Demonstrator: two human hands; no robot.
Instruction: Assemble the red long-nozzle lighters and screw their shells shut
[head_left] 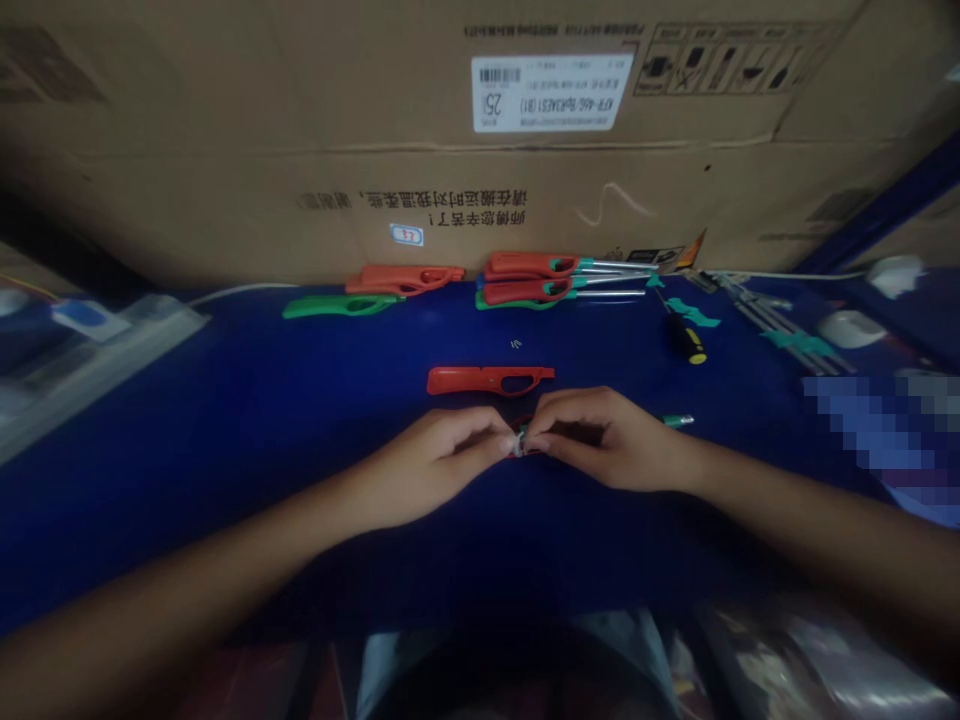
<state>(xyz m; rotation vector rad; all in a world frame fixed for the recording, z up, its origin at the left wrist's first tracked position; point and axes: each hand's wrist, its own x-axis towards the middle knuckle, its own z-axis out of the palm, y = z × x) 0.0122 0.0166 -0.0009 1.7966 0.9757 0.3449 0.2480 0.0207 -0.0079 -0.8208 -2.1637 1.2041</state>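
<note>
Both hands meet at the middle of the blue table, with fingertips almost touching. My left hand (439, 455) is closed in a pinch on a small pale part (518, 443). Against the same spot my right hand (619, 440) pinches from the other side; what its fingertips grip is hidden. A little red plastic of a gas lighter handle shows around the fingertips, mostly covered by the hands. Just beyond them lies a red handle shell (465, 380) with a trigger opening. A green piece with a metal end (679, 420) pokes out past my right hand.
Orange (375, 279) and green handle shells (322, 306) lie at the back left. Several lighters with metal tubes (525, 267) are piled beside them. A black-and-yellow screwdriver (686, 340) and loose metal tubes (772, 318) lie right. A cardboard wall (225, 180) stands behind.
</note>
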